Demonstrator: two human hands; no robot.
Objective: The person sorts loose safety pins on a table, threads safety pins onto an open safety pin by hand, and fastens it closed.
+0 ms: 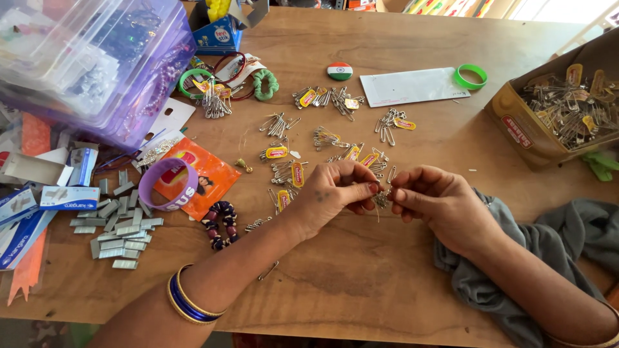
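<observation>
Safety pins (pixel 382 195) in a small bunch hung over the table (pixel 361 283), pinched between both hands: left hand (pixel 335 193) closed on them from the left, right hand (pixel 438 203) from the right, fingertips nearly meeting, neither nearer

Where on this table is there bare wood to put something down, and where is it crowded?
Bare wood lies at the near edge between the two forearms, and at right between the white envelope, the tin of safety pins and the right hand. It is crowded from the staple strips at left to the pin bunches above the left hand.
</observation>
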